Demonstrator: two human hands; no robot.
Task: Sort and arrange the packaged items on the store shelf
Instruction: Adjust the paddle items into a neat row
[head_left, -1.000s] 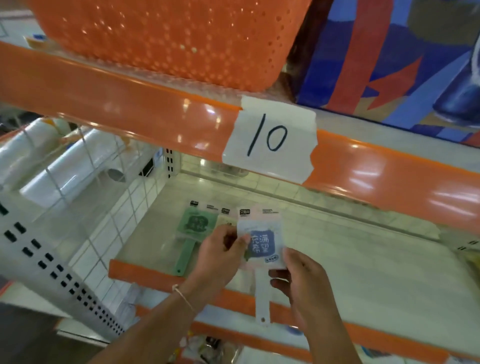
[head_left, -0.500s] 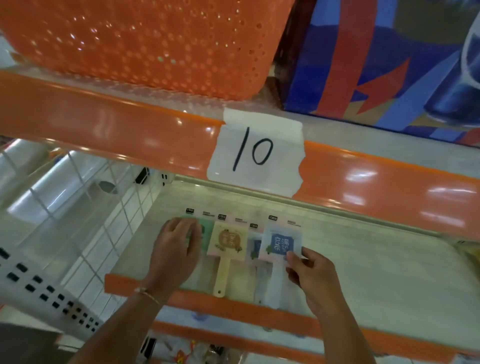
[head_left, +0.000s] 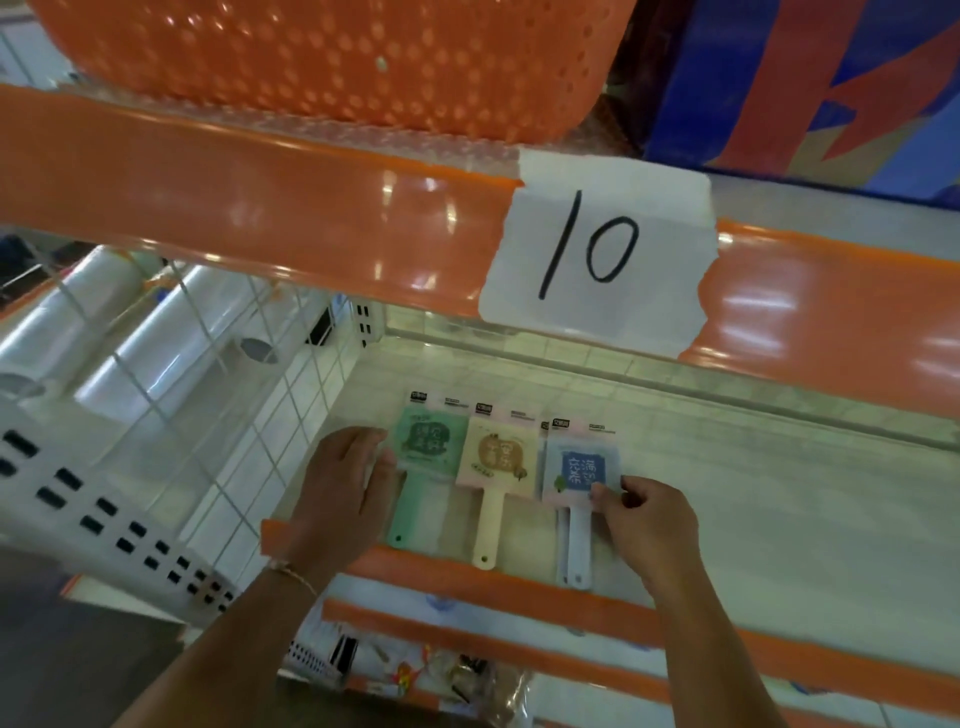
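On the lower shelf (head_left: 779, 519), near its left end, three packaged paddle-shaped fans lay flat in a row with their handles pointing out toward the orange front lip (head_left: 519, 587). The green fan (head_left: 427, 451) was leftmost, the cream fan (head_left: 497, 462) sat right beside it, and the blue fan (head_left: 582, 467) closed the row on the right. Looked like there might have been a second pack tucked under the blue one, going by the doubled handle, but it was too blurry to call.

The left hand (head_left: 345, 493) rested flat with relaxed fingers against the left edge of the green fan, not gripping anything, more like a backstop. The right hand (head_left: 647, 522) was pinching the lower right corner of the blue fan between thumb and fingertips.

For doing this step well, I'd say the trick was keeping that left hand still as a fence while the right nudged the blue pack sideways until it just met the cream one, then squaring the top edges so the headers lined up. Slippery plastic sleeves probably slid over each other easily, so small pushes beat big ones. Handles hanging over the lip would've been worth pushing back a touch too.
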